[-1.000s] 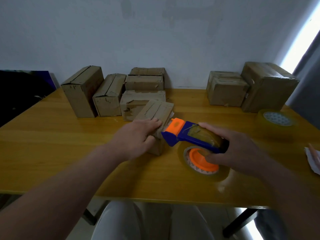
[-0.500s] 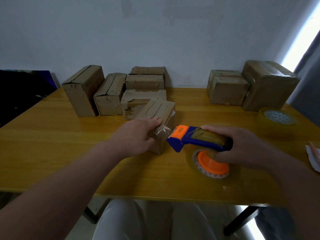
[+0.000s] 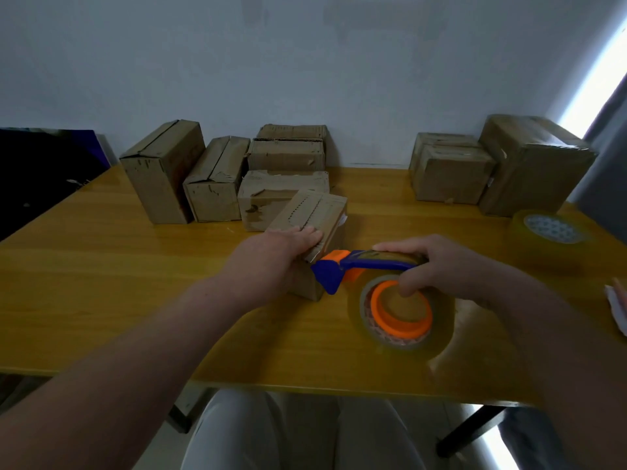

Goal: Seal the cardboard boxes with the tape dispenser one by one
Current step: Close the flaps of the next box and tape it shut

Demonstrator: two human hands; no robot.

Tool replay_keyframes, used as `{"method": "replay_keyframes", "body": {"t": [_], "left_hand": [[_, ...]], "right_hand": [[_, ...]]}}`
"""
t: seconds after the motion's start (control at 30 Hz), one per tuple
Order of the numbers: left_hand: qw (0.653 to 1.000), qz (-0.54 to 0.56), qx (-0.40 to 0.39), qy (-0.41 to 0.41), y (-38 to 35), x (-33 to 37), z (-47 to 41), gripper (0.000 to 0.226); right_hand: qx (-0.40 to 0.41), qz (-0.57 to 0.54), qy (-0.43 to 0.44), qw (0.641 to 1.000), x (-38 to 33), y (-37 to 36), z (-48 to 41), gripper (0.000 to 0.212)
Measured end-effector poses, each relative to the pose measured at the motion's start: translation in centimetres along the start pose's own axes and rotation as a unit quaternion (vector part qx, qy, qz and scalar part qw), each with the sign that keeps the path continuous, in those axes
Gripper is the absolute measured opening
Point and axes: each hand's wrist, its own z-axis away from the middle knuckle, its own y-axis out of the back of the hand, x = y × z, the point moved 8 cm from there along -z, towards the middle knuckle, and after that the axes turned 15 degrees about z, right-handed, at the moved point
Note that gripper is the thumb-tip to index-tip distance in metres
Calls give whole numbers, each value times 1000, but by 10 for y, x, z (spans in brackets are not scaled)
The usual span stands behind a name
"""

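Fingers (image 3: pixel 305 235) of the left hand (image 3: pixel 271 256) lie flat on the near end of a small cardboard box (image 3: pixel 315 212), steadying it, while the right hand (image 3: pixel 444 266) grips the tape dispenser (image 3: pixel 359 266), its nose touching that box's near edge. This strip seems barely begun. A cluster of boxes (image 3: pixel 217 178) waits behind at the left, and the group at the right (image 3: pixel 451 171) looks possibly taped already. All sit on a yellow wooden table (image 3: pixel 101 266) against a pale wall (image 3: pixel 305 62), with a spare tape roll (image 3: pixel 549 232) at the right.

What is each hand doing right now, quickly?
Left hand: open, fingers flat, pressing on the small cardboard box.
Right hand: closed around the blue-and-orange tape dispenser, its nose at the box's near end.
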Motion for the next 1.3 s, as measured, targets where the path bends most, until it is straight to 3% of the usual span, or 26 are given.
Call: {"method": "replay_keyframes", "body": {"t": [0.1,0.23,0.4,0.47,0.57,0.67,0.73,0.9,1.17,1.3], "left_hand": [[1000,-5,-6,10,-2,-2,-3,69],[1000,-1,14,14,-1,-6,-5,69],[999,17,41,-21,2,-4,-3,60],[1000,3,6,14,-1,-9,-6,68],[998,19,63,25,7,-11,-3,58],[993,36,110,24,19,-6,2,45],[992,29,121,36,32,-1,-1,42],[985,45,164,2,72,5,-7,29],[995,-8,64,-71,95,30,-15,23],[995,5,36,-88,92,40,-17,22]], "right_hand": [[-28,-53,-24,998,4,-4,-2,52],[-67,-9,-40,997,3,-17,-10,44],[-51,30,-53,997,3,-9,-2,53],[-9,106,-58,993,4,4,2,63],[110,202,-71,970,8,28,7,79],[201,210,-87,953,14,40,10,70],[235,235,-94,938,19,39,8,61],[254,262,-161,917,38,25,3,67],[199,340,-136,909,33,-3,-7,69],[240,336,-111,904,17,10,0,59]]}}
